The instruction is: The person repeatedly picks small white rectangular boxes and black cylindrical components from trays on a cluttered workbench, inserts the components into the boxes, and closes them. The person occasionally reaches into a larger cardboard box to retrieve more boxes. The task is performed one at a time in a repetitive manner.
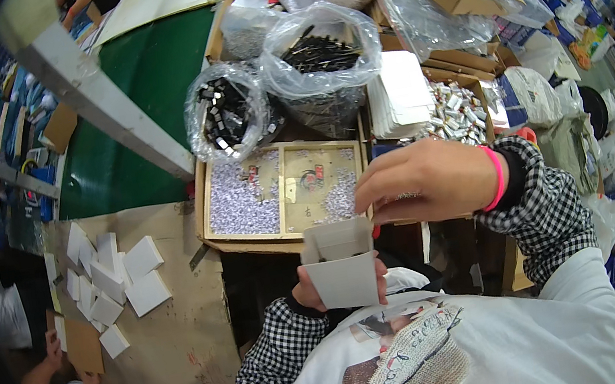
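My left hand (308,291) grips a small white box (347,281) from below, in front of my chest. The box's top is open, and a little dark content shows inside. Just above its right rim hovers my right hand (429,180), fingers bent together and pointing left. Whatever those fingertips hold, if anything, is hidden. Beyond the box lies a shallow wooden tray (283,196) with two compartments. Many tiny pale purple pieces (243,198) cover the left compartment, and a smaller heap (341,196) lies at the right side of the other.
Clear bags of black-and-silver parts (223,112) and thin black parts (317,56) stand behind the tray. White cards (397,95) are stacked beside a carton of small silver parts (459,113). White boxes (102,275) lie on the left table, where another person's hands (51,349) hold cardboard.
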Demonstrator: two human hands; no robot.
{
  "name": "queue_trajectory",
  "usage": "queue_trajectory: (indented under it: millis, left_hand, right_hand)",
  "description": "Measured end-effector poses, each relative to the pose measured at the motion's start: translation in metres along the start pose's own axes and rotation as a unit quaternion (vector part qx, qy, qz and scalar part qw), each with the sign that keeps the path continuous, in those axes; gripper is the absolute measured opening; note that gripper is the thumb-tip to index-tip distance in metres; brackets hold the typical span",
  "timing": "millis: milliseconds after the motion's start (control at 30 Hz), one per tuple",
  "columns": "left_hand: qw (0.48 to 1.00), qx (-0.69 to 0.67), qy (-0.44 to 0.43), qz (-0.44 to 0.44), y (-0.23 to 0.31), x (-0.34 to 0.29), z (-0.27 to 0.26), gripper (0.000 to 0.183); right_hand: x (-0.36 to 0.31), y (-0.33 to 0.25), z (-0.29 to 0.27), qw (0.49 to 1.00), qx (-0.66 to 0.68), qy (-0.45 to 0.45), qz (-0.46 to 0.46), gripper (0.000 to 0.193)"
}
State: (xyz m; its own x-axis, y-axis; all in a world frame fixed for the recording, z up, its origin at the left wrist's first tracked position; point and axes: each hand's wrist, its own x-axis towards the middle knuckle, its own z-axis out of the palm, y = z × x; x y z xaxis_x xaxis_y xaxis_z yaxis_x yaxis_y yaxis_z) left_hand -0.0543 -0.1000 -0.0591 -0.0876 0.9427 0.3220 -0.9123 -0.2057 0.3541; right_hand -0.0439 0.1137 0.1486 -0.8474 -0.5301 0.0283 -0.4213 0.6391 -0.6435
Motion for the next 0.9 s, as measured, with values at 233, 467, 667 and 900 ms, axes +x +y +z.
queue_trajectory:
  millis: [233,467,667,900]
  left_hand:
    - [0.994,0.035,0.092,0.05,0.019,-0.036,0.008,0.114]
    - [0.946,0.2,0.249,0.055,0.043,-0.075,0.019,0.114]
    - [0.925,0.191,0.319,0.074,0.045,-0.088,0.027,0.105]
    - [0.883,0.24,0.395,0.078,0.053,-0.087,0.036,0.061]
  right_hand:
    - [0.02,0.072,-0.003,0.979,-0.045,-0.006,0.197,0.019]
    - [0.028,0.144,0.076,0.95,-0.103,-0.125,0.268,0.019]
    - [0.038,0.162,0.144,0.949,-0.131,-0.048,0.283,0.018]
    - [0.052,0.164,0.187,0.959,-0.151,-0.019,0.237,0.017]
